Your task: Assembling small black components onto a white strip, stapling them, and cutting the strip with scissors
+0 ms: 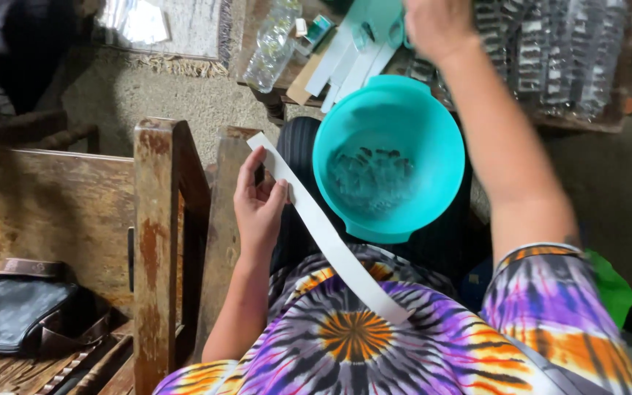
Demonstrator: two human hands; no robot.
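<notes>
Left hand (259, 205) pinches the white strip (330, 241); right hand's (437, 25) grip unclear. That teal bowl (389, 157) could slide off her lap.

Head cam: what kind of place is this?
Probably a home workshop doing hand packing. The left hand holds a white strip beside a teal bowl of small pieces; the right hand reaches a low table stacked with clear packets.
</notes>
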